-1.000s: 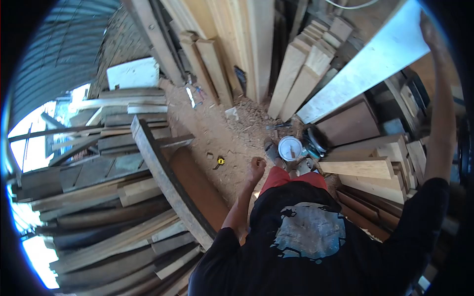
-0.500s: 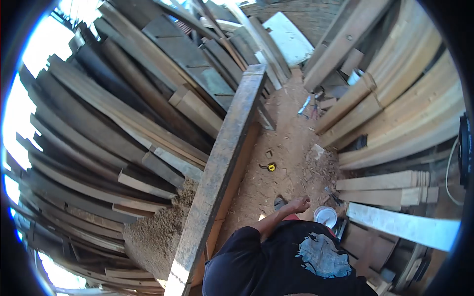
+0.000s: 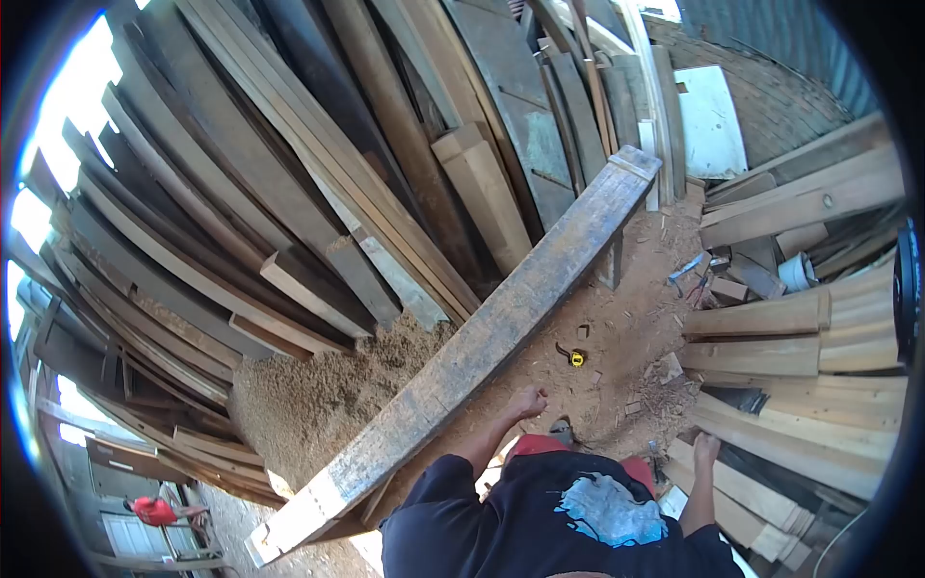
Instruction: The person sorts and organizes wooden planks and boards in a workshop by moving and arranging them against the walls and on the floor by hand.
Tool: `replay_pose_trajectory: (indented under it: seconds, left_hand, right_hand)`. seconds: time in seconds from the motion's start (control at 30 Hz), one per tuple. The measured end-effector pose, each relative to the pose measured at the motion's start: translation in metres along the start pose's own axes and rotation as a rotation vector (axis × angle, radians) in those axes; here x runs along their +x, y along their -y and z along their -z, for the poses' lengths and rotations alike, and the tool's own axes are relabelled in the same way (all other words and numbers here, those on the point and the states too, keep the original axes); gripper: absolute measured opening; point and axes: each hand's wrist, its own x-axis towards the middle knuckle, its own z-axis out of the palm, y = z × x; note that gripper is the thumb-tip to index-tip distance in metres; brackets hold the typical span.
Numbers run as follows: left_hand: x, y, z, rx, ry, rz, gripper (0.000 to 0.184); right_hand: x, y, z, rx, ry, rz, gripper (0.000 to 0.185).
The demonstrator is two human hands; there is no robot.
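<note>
My left hand [image 3: 527, 402] is above the sawdust-covered floor, between the long bench plank and my body. Its fingers are loosely curled, with nothing visible in them. My right hand [image 3: 706, 448] hangs low beside stacked pale boards [image 3: 742, 491]. Its fingers look closed and no object shows in them; contact with the boards cannot be made out. Nearest to my left hand is the thick, worn bench plank [image 3: 462, 371], which runs diagonally across the view. A yellow tape measure [image 3: 577, 358] lies on the floor ahead, apart from both hands.
Many long boards [image 3: 318, 173] lean along the left, above a sawdust heap [image 3: 308, 405]. More timber [image 3: 800, 356] lies on the right. A blue-handled tool [image 3: 686, 267] and a white container [image 3: 797, 273] are farther ahead. Another person in red [image 3: 152, 511] is at lower left.
The view has turned, so the bench shows more diagonally. My right hand and the person in red have come into view. The white bucket beside me no longer shows.
</note>
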Motion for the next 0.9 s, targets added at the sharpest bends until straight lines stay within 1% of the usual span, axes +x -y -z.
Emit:
replay_pose_trajectory:
  seconds: [0.07, 0.1, 0.13, 0.2, 0.23, 0.27, 0.3, 0.33, 0.37, 0.4, 0.43, 0.47, 0.5, 0.53, 0.57, 0.6, 0.63, 0.7, 0.77, 0.87, 0.9]
  left_hand:
    - [-0.004, -0.002, 0.001, 0.025, -0.019, 0.022, 0.039]
    - [0.000, -0.002, 0.002, 0.047, -0.032, 0.028, 0.038]
    - [0.005, -0.005, 0.001, 0.013, 0.015, 0.063, 0.038]
    - [0.020, -0.019, -0.012, -0.066, 0.102, 0.132, 0.038]
    - [0.031, -0.029, -0.015, -0.090, 0.091, 0.092, 0.038]
    - [0.043, -0.034, -0.022, -0.116, 0.075, 0.053, 0.038]
    - [0.039, -0.041, -0.029, -0.149, 0.063, 0.026, 0.038]
    - [0.045, -0.050, -0.027, -0.182, 0.071, 0.059, 0.039]
    - [0.058, -0.063, -0.011, -0.207, 0.001, 0.036, 0.039]
    - [0.059, -0.070, -0.004, -0.233, -0.052, 0.029, 0.039]
    - [0.053, -0.072, 0.000, -0.261, -0.094, 0.030, 0.039]
    - [0.054, -0.073, 0.008, -0.247, -0.138, 0.054, 0.040]
    - [0.052, -0.073, 0.018, -0.271, -0.181, 0.077, 0.041]
    - [0.049, -0.071, 0.032, -0.292, -0.227, 0.095, 0.042]
    - [0.047, -0.067, 0.047, -0.312, -0.272, 0.112, 0.044]
    - [0.047, -0.059, 0.063, -0.341, -0.328, 0.162, 0.045]
    - [0.045, -0.049, 0.079, -0.368, -0.381, 0.215, 0.046]
    - [0.054, -0.008, 0.107, -0.355, -0.530, 0.202, 0.050]
    - [0.051, 0.016, 0.149, -0.522, -0.612, 0.288, 0.052]
    - [0.068, 0.080, 0.206, -0.461, -0.826, 0.212, 0.051]
    - [0.061, 0.085, 0.237, -0.489, -0.839, 0.231, 0.051]
  right_hand:
    - [-0.024, -0.058, -0.026, -0.242, -0.223, 0.121, 0.039]
    - [-0.039, -0.082, -0.028, -0.493, -0.018, 0.176, 0.039]
    - [-0.044, -0.102, -0.030, -0.740, 0.192, 0.229, 0.039]
    - [-0.075, -0.075, -0.027, -0.646, 0.271, 0.030, 0.036]
    - [-0.065, -0.175, -0.074, -0.785, 0.128, 0.289, 0.032]
    - [-0.055, -0.143, -0.058, -0.750, 0.312, 0.180, 0.029]
    - [-0.034, -0.133, -0.056, -0.804, 0.448, 0.226, 0.027]
    - [-0.001, -0.118, -0.054, -0.882, 0.562, 0.343, 0.026]
    - [0.047, -0.112, -0.057, -0.975, 0.652, 0.529, 0.025]
    - [0.092, -0.102, -0.060, -1.043, 0.721, 0.706, 0.026]
    - [0.139, -0.089, -0.066, -1.041, 0.740, 0.820, 0.028]
    - [0.170, -0.032, -0.064, -0.679, 0.643, 0.333, 0.031]
    - [0.202, 0.028, -0.061, -0.211, 0.390, -0.033, 0.034]
    - [0.250, 0.058, -0.068, -0.434, 0.442, 0.263, 0.039]
    - [0.296, 0.094, -0.079, -0.570, 0.381, 0.443, 0.043]
    - [0.319, 0.171, -0.075, -0.710, 0.286, 0.618, 0.049]
    - [0.331, 0.231, -0.074, -0.588, 0.274, 0.696, 0.046]
    - [0.358, 0.304, -0.100, -0.051, 0.281, 0.515, 0.042]
    - [0.322, 0.401, -0.105, -0.126, 0.268, 0.643, 0.039]
    - [0.299, 0.452, -0.179, -0.099, 0.213, 0.756, 0.036]
    - [0.288, 0.458, -0.207, -0.148, 0.247, 0.858, 0.036]
